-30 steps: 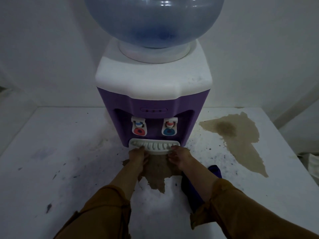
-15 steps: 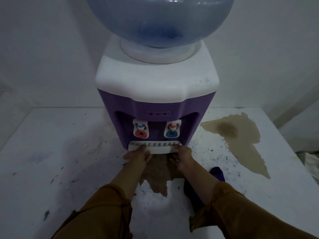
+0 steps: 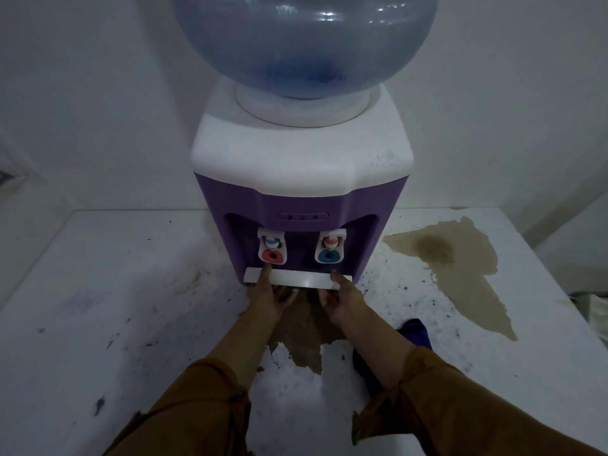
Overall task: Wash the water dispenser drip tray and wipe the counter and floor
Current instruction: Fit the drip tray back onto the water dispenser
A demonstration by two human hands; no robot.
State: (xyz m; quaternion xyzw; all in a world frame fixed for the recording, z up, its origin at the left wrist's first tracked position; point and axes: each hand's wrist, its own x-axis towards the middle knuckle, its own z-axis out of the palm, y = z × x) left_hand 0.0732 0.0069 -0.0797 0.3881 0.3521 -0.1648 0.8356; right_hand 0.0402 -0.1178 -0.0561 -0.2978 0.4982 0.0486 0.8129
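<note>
A purple and white water dispenser (image 3: 301, 199) stands at the back of a dirty white counter (image 3: 98, 307), with a blue bottle on top. Its white drip tray (image 3: 301, 278) sits at the base under the two taps. My left hand (image 3: 268, 296) grips the tray's left part, fingers over its top edge. My right hand (image 3: 343, 297) grips the right end the same way. A brown spill (image 3: 304, 343) spreads on the counter below my hands, and a second brown spill (image 3: 460, 271) lies to the right of the dispenser.
A dark purple cloth (image 3: 416, 332) lies on the counter under my right forearm. Dark specks and smears dot the counter on both sides. White walls close in behind and to the left. The counter's right edge drops off beside a white object (image 3: 597, 311).
The tray's slotted top showed earlier; now only its plain front face shows. My fingers have slid further over its top edge, and the camera has moved closer.
</note>
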